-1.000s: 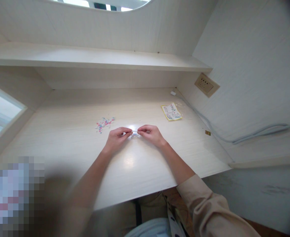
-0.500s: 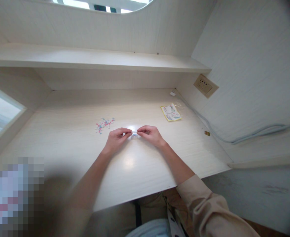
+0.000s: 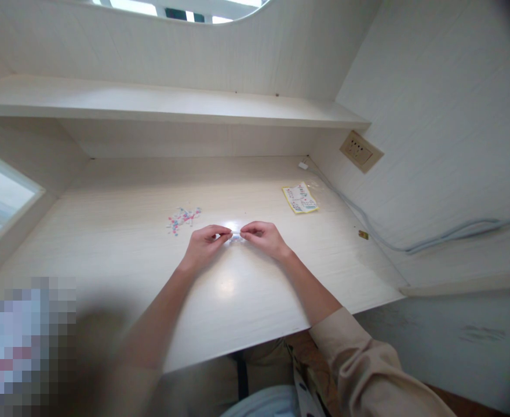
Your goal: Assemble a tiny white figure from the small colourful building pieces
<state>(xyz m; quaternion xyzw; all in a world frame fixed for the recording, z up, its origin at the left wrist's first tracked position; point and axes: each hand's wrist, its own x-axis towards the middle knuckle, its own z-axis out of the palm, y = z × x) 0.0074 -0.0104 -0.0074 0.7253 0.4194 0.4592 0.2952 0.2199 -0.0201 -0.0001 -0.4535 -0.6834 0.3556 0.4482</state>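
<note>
My left hand (image 3: 207, 242) and my right hand (image 3: 265, 238) face each other over the middle of the white desk (image 3: 255, 307). Each pinches one end of a thin white stick-like piece (image 3: 236, 233); most of it is covered by the fingertips, and its exact kind is too small to make out. Just beneath it, small bluish and clear bits (image 3: 236, 238) show on the desk between the hands. Left of my left hand lies a loose scatter of small pink, blue and white pieces (image 3: 184, 219).
A printed paper sheet with a yellow border (image 3: 300, 198) lies at the back right beside clear plastic. A white plug (image 3: 303, 165) and grey cables (image 3: 368, 223) run along the right wall, below a socket (image 3: 361, 152). A small brass-coloured plate (image 3: 363, 234) sits near them. A shelf (image 3: 172, 110) spans the back.
</note>
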